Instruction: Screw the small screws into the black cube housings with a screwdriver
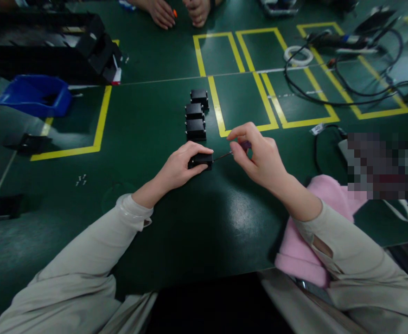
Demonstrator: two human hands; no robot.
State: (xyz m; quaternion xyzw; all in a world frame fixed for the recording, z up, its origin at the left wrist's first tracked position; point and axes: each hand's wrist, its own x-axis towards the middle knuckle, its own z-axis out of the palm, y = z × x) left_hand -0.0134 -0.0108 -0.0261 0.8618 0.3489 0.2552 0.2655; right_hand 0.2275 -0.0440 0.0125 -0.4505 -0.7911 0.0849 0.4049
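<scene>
My left hand (pixel 183 166) grips a small black block-shaped part (pixel 204 160) against the green table, thumb on its near side and fingers over the far side. In my right hand (pixel 256 155) is a screwdriver (pixel 223 156), its thin shaft pointing left. The tip meets the right end of the black part, at or very near a small screw there. Most of the handle is hidden by my fingers. Just beyond my left hand, several similar black parts (pixel 195 127) stand in a row, with small shiny screws at their ends.
Several loose screws (pixel 81 180) lie to the left. A blue bin (pixel 37 95) and a long black rack (pixel 92 46) stand back left. Cables (pixel 329 99) and a white tape ring (pixel 297 55) are at right, a pink cloth item (pixel 304 250) under my right forearm. Another person's hands (pixel 162 14) rest across the table.
</scene>
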